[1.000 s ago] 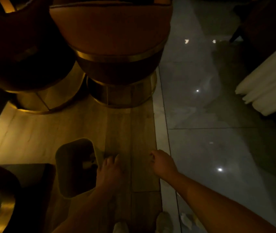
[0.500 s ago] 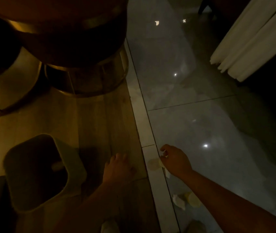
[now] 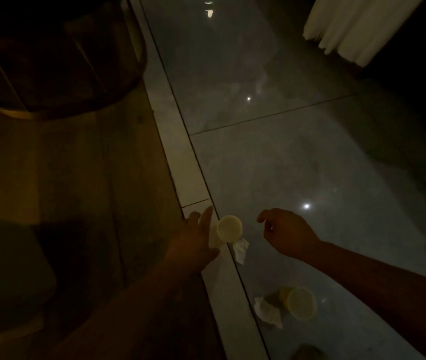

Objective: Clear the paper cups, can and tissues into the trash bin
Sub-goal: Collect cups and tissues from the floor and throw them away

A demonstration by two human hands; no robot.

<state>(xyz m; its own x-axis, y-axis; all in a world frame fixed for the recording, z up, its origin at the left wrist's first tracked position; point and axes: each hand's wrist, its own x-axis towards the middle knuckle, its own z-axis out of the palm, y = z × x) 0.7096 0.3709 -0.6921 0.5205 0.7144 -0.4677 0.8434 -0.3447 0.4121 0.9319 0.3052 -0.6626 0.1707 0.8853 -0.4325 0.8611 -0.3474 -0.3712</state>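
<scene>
Paper cup lying on its side on the pale strip where wood floor meets grey tile, mouth towards me. I've got my left hand right beside it, fingers spread, holding nothing. Right hand hovers just past it, loosely curled, empty. Crumpled tissue touches the cup; second cup and tissue nearer me.

cup on floor between left hand and right hand | tissue just beside cup
</scene>
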